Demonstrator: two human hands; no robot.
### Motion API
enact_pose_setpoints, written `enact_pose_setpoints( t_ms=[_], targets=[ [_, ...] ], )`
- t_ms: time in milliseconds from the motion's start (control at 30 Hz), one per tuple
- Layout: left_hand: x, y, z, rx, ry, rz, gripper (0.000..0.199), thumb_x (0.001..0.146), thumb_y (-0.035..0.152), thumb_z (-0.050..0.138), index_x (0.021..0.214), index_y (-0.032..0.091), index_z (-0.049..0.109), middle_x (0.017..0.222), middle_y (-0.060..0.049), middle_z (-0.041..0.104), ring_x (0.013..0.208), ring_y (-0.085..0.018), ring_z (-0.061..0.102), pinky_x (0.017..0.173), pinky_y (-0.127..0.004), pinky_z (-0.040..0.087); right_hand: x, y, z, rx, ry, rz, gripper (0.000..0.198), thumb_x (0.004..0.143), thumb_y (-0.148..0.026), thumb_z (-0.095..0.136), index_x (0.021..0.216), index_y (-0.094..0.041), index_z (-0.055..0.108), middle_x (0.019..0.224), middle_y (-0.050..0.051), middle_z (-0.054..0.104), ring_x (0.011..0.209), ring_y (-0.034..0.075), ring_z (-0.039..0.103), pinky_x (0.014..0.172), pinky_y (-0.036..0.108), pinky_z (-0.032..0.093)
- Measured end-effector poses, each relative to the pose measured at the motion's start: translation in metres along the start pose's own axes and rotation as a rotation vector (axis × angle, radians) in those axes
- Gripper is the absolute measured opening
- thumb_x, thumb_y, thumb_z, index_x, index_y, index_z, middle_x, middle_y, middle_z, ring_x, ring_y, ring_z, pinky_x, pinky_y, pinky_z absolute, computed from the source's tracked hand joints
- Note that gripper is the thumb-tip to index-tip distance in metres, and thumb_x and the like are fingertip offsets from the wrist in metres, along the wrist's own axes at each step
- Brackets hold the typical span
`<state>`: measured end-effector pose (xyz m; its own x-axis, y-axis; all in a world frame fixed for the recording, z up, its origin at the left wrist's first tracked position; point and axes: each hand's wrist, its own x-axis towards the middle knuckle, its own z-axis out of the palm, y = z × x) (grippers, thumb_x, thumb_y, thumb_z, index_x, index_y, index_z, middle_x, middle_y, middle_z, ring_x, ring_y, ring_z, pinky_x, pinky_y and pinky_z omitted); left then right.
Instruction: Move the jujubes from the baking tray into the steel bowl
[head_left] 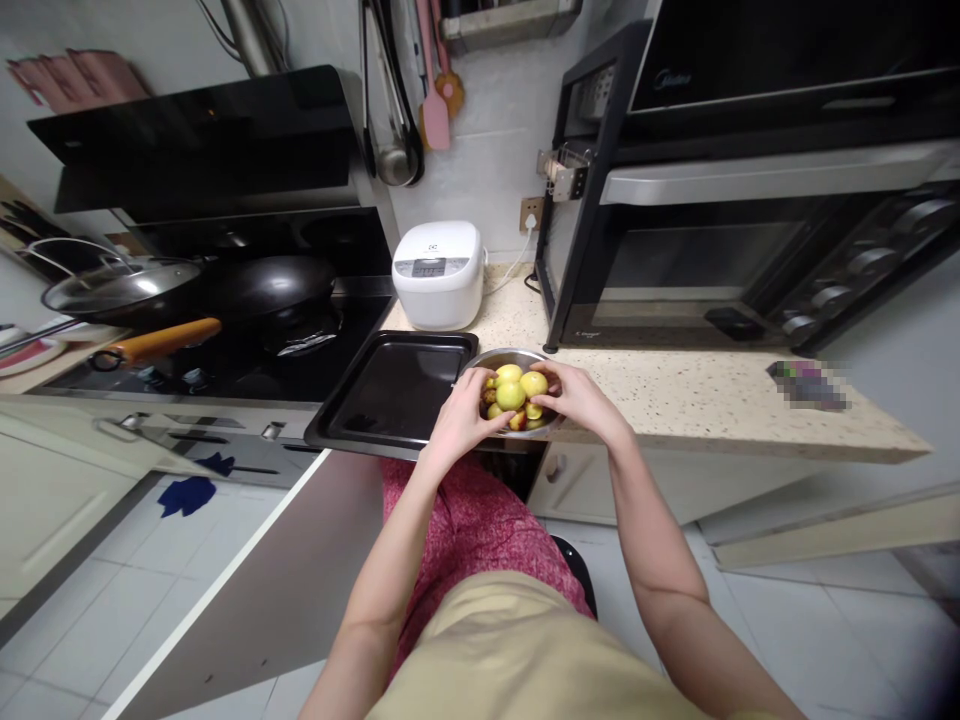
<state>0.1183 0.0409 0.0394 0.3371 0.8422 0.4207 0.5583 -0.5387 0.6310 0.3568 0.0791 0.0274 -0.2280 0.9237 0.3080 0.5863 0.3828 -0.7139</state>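
A round metal bowl (551, 424) near the counter's front edge holds several round yellow and yellow-green fruits, whose exact kind I cannot tell. At the bowl's left side, my left hand (463, 410) curls its fingers and thumb around a yellow-green fruit (511, 396) in the middle of the pile. From the right, my right hand (581, 397) has its thumb and fingertips closed on a yellow fruit (534, 384). Lower in the bowl, smaller fruits with reddish or brown patches show between my hands. My fingers partly cover the rim.
A black baking tray (397, 385) lies left of the bowl, with a white rice cooker (439, 275) behind it. Pans, including a wok (270, 285), stand on the stove at left. An oven (697, 260) is at right. A cabinet door (247, 590) stands open below.
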Motion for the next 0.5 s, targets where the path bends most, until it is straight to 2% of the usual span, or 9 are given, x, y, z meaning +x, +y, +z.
enact_pose_setpoints(
  t_ms=[300, 500],
  targets=[
    [-0.005, 0.009, -0.006, 0.030, 0.031, 0.018, 0.045, 0.085, 0.028, 0.078, 0.124, 0.025, 0.056, 0.132, -0.009, 0.060, 0.124, -0.027, 0.061, 0.107, -0.043, 0.051, -0.003, 0.001, -0.002, 0.073, 0.027, 0.026, 0.050, 0.075, -0.015, 0.077, 0.124, -0.020, 0.069, 0.124, 0.011, 0.074, 0.096, 0.024, 0.075, 0.090, 0.042, 0.063],
    [-0.027, 0.018, -0.013, 0.031, 0.164, 0.055, 0.041, 0.094, 0.026, 0.069, 0.132, 0.026, 0.054, 0.139, -0.010, 0.059, 0.133, -0.027, 0.057, 0.112, -0.044, 0.049, -0.028, -0.008, -0.012, 0.001, 0.203, -0.029, 0.040, 0.083, -0.031, 0.077, 0.121, -0.024, 0.070, 0.125, 0.010, 0.074, 0.112, 0.029, 0.071, 0.102, 0.049, 0.058]
  ],
)
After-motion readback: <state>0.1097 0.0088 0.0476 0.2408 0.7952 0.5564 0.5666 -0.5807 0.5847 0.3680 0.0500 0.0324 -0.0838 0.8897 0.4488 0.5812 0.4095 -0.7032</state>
